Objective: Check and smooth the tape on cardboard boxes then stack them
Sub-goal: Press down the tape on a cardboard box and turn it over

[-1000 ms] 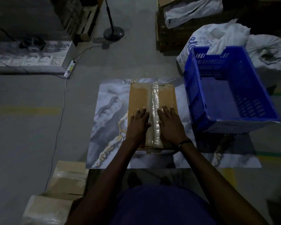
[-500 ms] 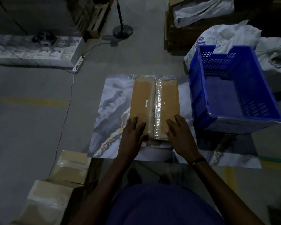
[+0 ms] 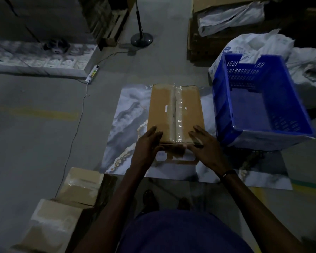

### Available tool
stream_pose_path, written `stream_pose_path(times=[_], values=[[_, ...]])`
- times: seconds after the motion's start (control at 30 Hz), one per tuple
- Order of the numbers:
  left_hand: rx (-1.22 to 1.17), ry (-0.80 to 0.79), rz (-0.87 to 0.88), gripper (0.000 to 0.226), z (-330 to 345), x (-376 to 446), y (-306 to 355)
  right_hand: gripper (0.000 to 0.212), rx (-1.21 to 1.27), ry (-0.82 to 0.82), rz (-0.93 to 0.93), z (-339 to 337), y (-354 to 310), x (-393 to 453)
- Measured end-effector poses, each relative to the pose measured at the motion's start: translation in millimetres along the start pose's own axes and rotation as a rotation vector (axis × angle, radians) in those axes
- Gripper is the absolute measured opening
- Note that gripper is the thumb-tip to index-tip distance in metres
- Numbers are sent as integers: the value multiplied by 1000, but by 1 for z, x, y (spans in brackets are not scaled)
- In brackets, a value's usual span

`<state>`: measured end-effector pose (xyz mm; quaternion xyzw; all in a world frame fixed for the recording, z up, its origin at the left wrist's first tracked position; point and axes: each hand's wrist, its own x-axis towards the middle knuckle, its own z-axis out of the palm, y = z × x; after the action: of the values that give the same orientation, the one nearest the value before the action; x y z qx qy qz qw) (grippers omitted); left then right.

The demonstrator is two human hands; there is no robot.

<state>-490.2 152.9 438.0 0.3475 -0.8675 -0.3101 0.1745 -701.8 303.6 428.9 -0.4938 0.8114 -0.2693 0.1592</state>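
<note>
Brown cardboard box (image 3: 173, 114) lying flat on a marble-patterned worktop (image 3: 124, 121), long side running away from the viewer, sealed down the middle by a strip of clear glossy tape (image 3: 178, 114) with two small white marks beside it. Left hand (image 3: 148, 145) at the near left corner of the box, fingers laid on the top face and thumb tucked against the near end, so a loose grip around that corner. Right hand (image 3: 206, 145) at the near right corner, fingers stretched flat and spread over the top edge, palm down, nothing clasped. Dark band (image 3: 228, 173) around the right wrist. Just right of the box, touching or nearly touching its side, a blue plastic crate (image 3: 259, 128) with slotted walls, tilted a little, resting on the same worktop. Behind the crate, white sacks (image 3: 254, 42) bunched together. Lower left, beside the worktop, two more taped cardboard boxes (image 3: 67, 207) stacked unevenly at floor level. Further left, a white power strip (image 3: 92, 73) on the grey concrete floor (image 3: 35, 143), its cable trailing toward the viewer. At the top, the round base of a pedestal stand (image 3: 141, 39), with wooden pallets (image 3: 113, 26) to its left. Scene dim throughout.
</note>
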Motion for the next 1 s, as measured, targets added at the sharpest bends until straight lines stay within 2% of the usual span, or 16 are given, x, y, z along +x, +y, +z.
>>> stream_pose_path(times=[0.1, 0.3, 0.43, 0.53, 0.63, 0.73, 0.87, 0.93, 1.0], values=[[-32, 84, 45, 39, -21, 23, 14, 46, 36, 63, -34, -23, -11, 22], [-91, 269, 111, 25, -67, 64, 53, 33, 76, 339, -89, -82, -45, 56], [-61, 360, 142, 25, -85, 88, 69, 31, 4, 367, -45, -111, -63, 76], [-78, 325, 121, 35, -82, 102, 69, 31, 1, 357, -27, -116, -62, 89], [-54, 230, 124, 60, -72, 114, 64, 33, 28, 371, -28, -112, -56, 97], [-33, 139, 140, 80, -62, 123, 57, 39, 5, 292, -78, -103, -43, 107], [-10, 38, 161, 85, -56, 132, 47, 61, 43, 179, -81, -90, -38, 103], [-3, 12, 136, 85, -54, 133, 44, 60, -14, 141, -54, -86, -40, 98], [23, -6, 118, 83, -50, 132, 42, 56, 49, 117, -11, -81, -41, 96]])
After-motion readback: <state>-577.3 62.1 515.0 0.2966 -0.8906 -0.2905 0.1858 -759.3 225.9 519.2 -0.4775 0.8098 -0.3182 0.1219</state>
